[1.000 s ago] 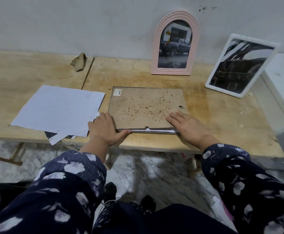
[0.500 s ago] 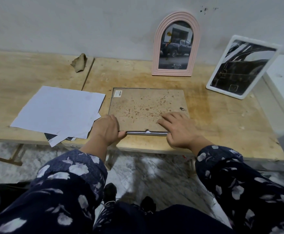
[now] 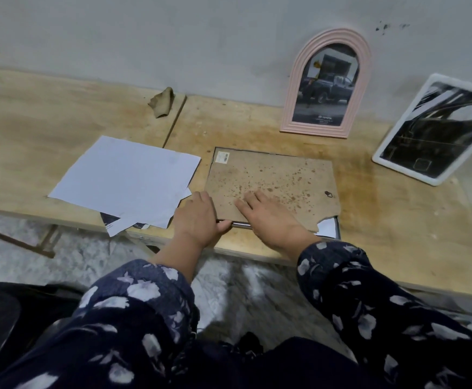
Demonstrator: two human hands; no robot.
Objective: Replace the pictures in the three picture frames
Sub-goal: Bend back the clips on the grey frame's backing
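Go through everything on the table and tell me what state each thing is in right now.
Flat frame: face down, backing board chipped.
Left hand: grips its near edge.
Right hand: flat on the backing.
Pink arched frame: upright, holds truck photo.
White frame: leaning, holds picture.
Papers: loosely stacked.

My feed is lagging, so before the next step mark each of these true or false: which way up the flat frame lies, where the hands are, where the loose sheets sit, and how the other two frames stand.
1. The flat frame lies back side up. True.
2. The right hand rests on its backing board. True.
3. The left hand holds the paper sheets. False: it grips the flat frame's near-left corner.
4. The pink arched frame lies flat. False: it stands against the wall.
5. The white frame holds a picture. True.
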